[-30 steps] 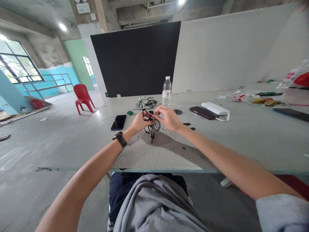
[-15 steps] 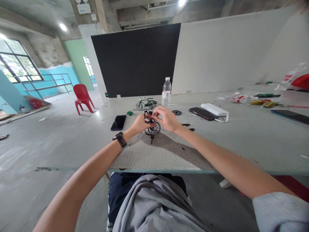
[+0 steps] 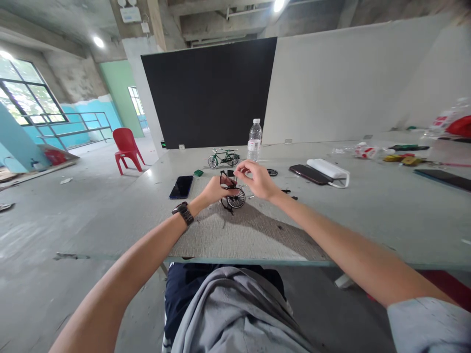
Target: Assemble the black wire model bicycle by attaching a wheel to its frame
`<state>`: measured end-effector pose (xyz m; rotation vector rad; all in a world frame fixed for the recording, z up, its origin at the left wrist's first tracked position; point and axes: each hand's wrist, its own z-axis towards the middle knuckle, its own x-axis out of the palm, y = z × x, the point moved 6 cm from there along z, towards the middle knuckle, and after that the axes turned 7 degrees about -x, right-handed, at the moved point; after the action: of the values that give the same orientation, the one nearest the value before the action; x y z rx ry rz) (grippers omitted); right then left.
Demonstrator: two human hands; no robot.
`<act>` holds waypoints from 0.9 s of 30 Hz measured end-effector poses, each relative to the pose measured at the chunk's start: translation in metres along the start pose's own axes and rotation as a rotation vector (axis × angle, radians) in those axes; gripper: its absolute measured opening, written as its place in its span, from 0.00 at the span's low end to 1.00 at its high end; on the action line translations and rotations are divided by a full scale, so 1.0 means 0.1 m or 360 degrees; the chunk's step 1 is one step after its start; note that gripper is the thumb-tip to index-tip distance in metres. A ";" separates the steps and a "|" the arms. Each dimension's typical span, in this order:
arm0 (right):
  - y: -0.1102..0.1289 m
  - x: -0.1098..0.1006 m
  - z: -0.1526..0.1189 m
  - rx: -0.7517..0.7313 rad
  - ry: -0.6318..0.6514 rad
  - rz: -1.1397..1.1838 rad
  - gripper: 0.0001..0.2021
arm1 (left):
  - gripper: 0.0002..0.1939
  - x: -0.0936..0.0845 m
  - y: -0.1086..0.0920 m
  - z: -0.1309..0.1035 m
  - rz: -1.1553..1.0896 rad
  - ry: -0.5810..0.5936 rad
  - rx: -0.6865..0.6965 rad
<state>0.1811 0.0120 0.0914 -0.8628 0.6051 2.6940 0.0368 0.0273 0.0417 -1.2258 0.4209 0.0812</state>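
— Both hands are over the grey mat, near its far side. Left hand is closed around the small red bicycle and holds it by the frame, with the one mounted wheel turned to the right.

— And the right hand?

— It is lifted a little above the bicycle now. A second ago its fingers lay on top of the frame, just over the wheel; now they are drawn back to the right, with thumb and forefinger pinched together. If some tiny part is between them, I cannot tell; it is too small to see.

— Did the bicycle itself move?

— A little, yes. Before, it stood more upright with the stand pointing down at the mat. Now it is tilted, and the red frame shows more clearly. I judge that one small fitting step on the frame is finished, or that the right hand left it to adjust its pinch.

— What lies around?

— Behind the hands stands a green bicycle, fully built, next to a water bottle. A loose black wheel lies just right of the right hand, and a dark phone to the left on the table.
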 end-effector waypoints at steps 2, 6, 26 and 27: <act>0.01 -0.01 0.01 -0.0009 -0.0021 -0.0010 0.11 | 0.12 0.06 -0.03 -0.01 -0.0032 0.0070 0.0021; -0.08 0.08 -0.02 0.0060 -0.0023 -0.0023 0.10 | 0.12 0.12 -0.02 -0.02 -0.0045 0.0077 0.0002; -0.32 0.29 0.00 0.0232 0.0092 -0.0036 0.08 | 0.11 0.07 0.09 0.01 -0.0353 0.0004 -0.0217; -0.33 0.29 -0.01 0.0266 0.0088 -0.0032 0.08 | 0.10 0.06 0.10 0.01 -0.0343 -0.0005 -0.0216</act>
<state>0.1699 0.0443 0.0628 -0.8958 0.8159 2.5653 0.0395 0.0310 0.0309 -1.3976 0.2815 -0.0741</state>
